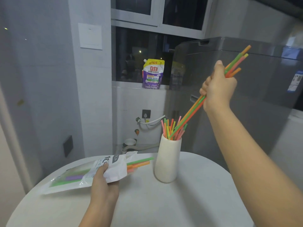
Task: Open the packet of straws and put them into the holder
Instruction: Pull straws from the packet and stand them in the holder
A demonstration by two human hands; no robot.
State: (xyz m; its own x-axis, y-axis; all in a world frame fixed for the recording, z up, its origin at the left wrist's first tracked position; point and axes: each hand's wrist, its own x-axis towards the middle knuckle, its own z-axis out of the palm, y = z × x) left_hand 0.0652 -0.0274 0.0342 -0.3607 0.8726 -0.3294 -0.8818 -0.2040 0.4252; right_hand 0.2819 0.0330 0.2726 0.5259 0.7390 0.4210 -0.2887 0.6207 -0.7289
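A white cylindrical holder (167,163) stands on the round white table (188,202), with several coloured straws sticking out of its top. My right hand (218,89) is raised above and to the right of it, shut on a bundle of straws (190,113) that slants down with its lower ends at the holder's mouth. My left hand (102,179) grips the white straw packet (85,174), which lies on the table to the holder's left. Green, orange and pink straws (141,163) poke out of the packet's open right end.
A grey appliance (246,95) stands close behind the table on the right. A purple detergent pouch (152,74) sits on the window ledge. Wall pipes and a socket (146,114) are behind the holder, low down.
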